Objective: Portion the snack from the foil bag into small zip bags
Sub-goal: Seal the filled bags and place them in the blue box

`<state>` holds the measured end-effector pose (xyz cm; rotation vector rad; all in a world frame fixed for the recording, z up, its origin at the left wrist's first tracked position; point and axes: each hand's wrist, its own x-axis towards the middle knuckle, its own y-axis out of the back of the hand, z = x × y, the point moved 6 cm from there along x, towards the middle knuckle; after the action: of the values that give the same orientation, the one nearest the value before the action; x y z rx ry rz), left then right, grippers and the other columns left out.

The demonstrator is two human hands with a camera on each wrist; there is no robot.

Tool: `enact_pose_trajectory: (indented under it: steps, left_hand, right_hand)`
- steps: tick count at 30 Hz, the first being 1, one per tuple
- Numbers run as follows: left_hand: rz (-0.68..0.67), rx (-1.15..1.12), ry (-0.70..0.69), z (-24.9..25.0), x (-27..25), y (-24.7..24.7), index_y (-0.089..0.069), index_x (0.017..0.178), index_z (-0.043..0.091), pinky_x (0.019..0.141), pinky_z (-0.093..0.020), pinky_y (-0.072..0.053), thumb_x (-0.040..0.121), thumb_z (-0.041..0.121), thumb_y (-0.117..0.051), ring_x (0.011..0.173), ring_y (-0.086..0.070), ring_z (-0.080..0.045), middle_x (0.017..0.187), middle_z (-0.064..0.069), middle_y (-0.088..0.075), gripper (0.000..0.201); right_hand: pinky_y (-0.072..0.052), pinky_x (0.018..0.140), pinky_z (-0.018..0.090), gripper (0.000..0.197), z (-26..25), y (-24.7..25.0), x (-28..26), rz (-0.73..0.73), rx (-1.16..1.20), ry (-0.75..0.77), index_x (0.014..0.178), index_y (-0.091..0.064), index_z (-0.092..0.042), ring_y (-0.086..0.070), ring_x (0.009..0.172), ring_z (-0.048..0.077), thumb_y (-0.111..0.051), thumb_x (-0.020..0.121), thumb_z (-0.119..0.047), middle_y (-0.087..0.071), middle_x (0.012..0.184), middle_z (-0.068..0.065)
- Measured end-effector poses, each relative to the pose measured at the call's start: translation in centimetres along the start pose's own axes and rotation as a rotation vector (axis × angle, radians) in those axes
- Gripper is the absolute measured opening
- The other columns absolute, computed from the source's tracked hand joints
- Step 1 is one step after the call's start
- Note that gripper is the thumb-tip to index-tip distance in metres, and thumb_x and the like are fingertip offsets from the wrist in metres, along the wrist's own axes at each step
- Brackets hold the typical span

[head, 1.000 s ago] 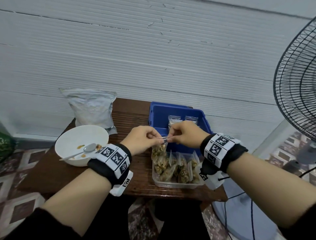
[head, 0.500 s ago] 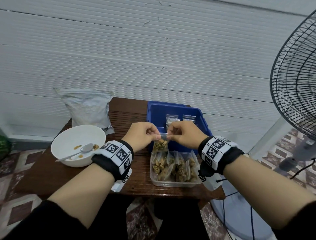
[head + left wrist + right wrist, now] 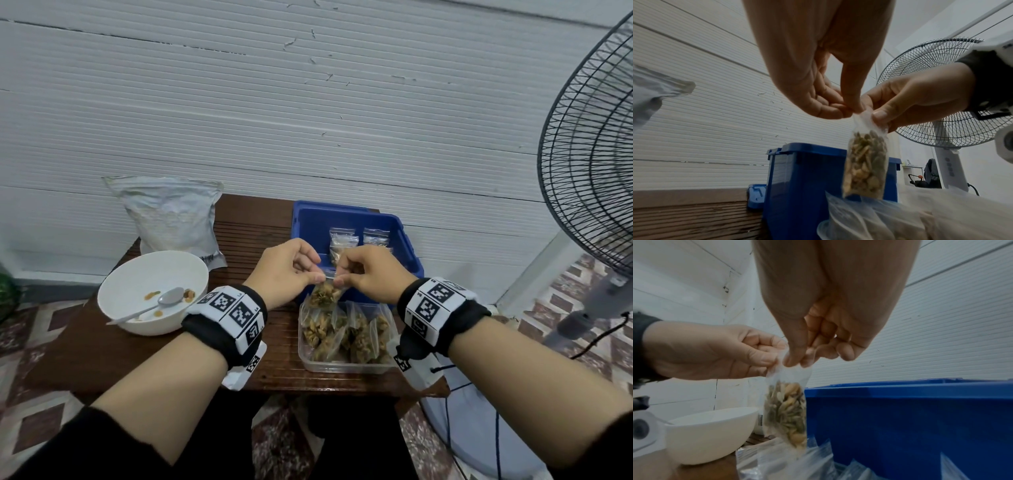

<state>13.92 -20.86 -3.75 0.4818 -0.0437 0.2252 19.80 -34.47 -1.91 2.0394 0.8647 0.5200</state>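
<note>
A small clear zip bag (image 3: pixel 323 294) filled with mixed snack hangs between both hands, above a clear tub (image 3: pixel 346 366) of filled zip bags. My left hand (image 3: pixel 317 275) pinches the left end of its top strip, and my right hand (image 3: pixel 339 279) pinches the right end. The left wrist view shows the zip bag (image 3: pixel 865 165) hanging upright from both pinches. In the right wrist view the zip bag (image 3: pixel 786 412) hangs beside the blue bin (image 3: pixel 910 418). The foil bag (image 3: pixel 171 219) leans on the wall at the table's back left.
A white bowl (image 3: pixel 144 274) with a spoon (image 3: pixel 150 306) and a few snack bits sits at the left. The blue bin (image 3: pixel 315 222) behind the tub holds empty zip bags (image 3: pixel 359 240). A standing fan (image 3: pixel 592 192) is at the right, off the small wooden table (image 3: pixel 102 349).
Both hands have lifted the filled zip bag a little above the tub and still pinch its top. The head view has shifted slightly to the left.
</note>
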Motion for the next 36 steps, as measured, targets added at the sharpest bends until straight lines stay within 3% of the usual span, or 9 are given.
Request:
enact_pose_trajectory:
  steps: [3, 7, 10, 13, 15, 19, 24, 30, 36]
  left_hand:
    - [-0.005, -0.007, 0.004, -0.1, -0.1, -0.2, -0.06, 0.086, 0.021, 0.069, -0.011, -0.048, 0.077, 0.011, -0.079, 0.074, -0.064, -0.006, 0.079, 0.003, -0.068, 0.023]
    - [-0.051, -0.045, -0.002, -0.1, 0.2, -0.3, -0.061, 0.089, 0.023, 0.067, -0.008, -0.044, 0.08, 0.015, -0.077, 0.066, -0.059, 0.004, 0.075, 0.008, -0.066, 0.02]
    - [-0.074, -0.088, -0.031, 0.2, 0.7, -0.2, -0.062, 0.092, 0.024, 0.076, -0.016, -0.049, 0.083, 0.018, -0.073, 0.076, -0.064, 0.0, 0.08, 0.007, -0.069, 0.015]
    - [0.032, -0.093, -0.033, -0.1, 1.6, 0.8, -0.064, 0.092, 0.024, 0.077, -0.015, -0.05, 0.086, 0.022, -0.071, 0.085, -0.063, -0.007, 0.09, 0.005, -0.069, 0.009]
    - [0.127, -0.079, -0.015, -0.9, 2.4, 1.6, -0.064, 0.093, 0.023, 0.072, -0.007, -0.044, 0.088, 0.023, -0.067, 0.084, -0.058, -0.001, 0.093, 0.008, -0.066, 0.006]
    - [0.247, -0.079, 0.088, -3.6, 3.9, 2.3, -0.063, 0.099, 0.02, 0.068, -0.005, -0.038, 0.091, 0.023, -0.063, 0.085, -0.053, 0.002, 0.094, 0.014, -0.06, 0.008]
    - [0.259, -0.107, 0.191, -6.1, 5.7, 1.7, -0.058, 0.113, 0.017, 0.067, -0.007, -0.037, 0.093, 0.024, -0.06, 0.088, -0.053, -0.001, 0.103, 0.008, -0.059, 0.021]
    - [0.237, -0.163, 0.272, -7.5, 8.2, 0.7, -0.051, 0.126, 0.014, 0.083, -0.021, -0.041, 0.094, 0.034, -0.059, 0.098, -0.054, -0.008, 0.119, 0.003, -0.057, 0.039]
    - [0.172, -0.152, 0.286, -8.3, 9.9, 0.0, -0.045, 0.136, 0.017, 0.088, -0.022, -0.04, 0.093, 0.033, -0.06, 0.106, -0.05, -0.009, 0.131, 0.002, -0.05, 0.049]
  right_hand:
    - [-0.036, 0.062, 0.013, 0.02, 0.1, 0.0, 0.0, -0.03, -0.049, -0.011, 0.073, -0.06, -0.024, -0.048, 0.066, -0.001, -0.07, 0.083, -0.01, -0.055, 0.07, -0.015]
    - [-0.041, 0.066, 0.011, 0.011, 0.3, 0.3, -0.1, -0.099, -0.056, -0.047, 0.09, -0.067, -0.018, -0.056, 0.076, 0.007, -0.063, 0.088, -0.009, -0.064, 0.082, -0.007]
    - [-0.046, 0.074, 0.021, 0.01, 0.2, 1.4, 0.1, -0.117, -0.043, -0.083, 0.087, -0.067, -0.02, -0.06, 0.08, 0.011, -0.06, 0.088, -0.012, -0.066, 0.084, -0.004]
    - [-0.045, 0.068, 0.023, 0.011, 0.5, 3.6, 1.1, -0.056, -0.002, -0.135, 0.082, -0.065, -0.014, -0.056, 0.072, 0.011, -0.058, 0.09, -0.011, -0.062, 0.078, -0.004]
    - [-0.04, 0.06, 0.018, 0.011, 0.9, 5.3, 2.0, 0.006, 0.006, -0.168, 0.087, -0.065, -0.006, -0.051, 0.064, 0.006, -0.059, 0.091, -0.013, -0.059, 0.074, -0.005]
    - [-0.041, 0.067, 0.024, 0.018, 2.0, 7.8, 4.3, 0.065, -0.037, -0.198, 0.091, -0.066, -0.004, -0.053, 0.072, 0.012, -0.063, 0.09, -0.021, -0.062, 0.081, 0.004]
    - [-0.035, 0.059, 0.013, 0.012, 3.3, 7.3, 7.4, -0.075, -0.293, -0.187, 0.092, -0.065, -0.012, -0.048, 0.067, 0.0, -0.064, 0.09, -0.023, -0.054, 0.073, -0.012]
    - [-0.048, 0.081, 0.029, 0.003, 5.4, 3.7, 11.0, -0.324, -0.52, -0.17, 0.085, -0.066, -0.018, -0.056, 0.081, 0.013, -0.068, 0.087, -0.019, -0.067, 0.087, 0.0]
    - [-0.049, 0.077, 0.027, 0.023, 6.7, 0.7, 13.7, -0.533, -0.615, -0.177, 0.089, -0.074, -0.016, -0.064, 0.086, 0.018, -0.057, 0.085, 0.0, -0.072, 0.093, 0.0]
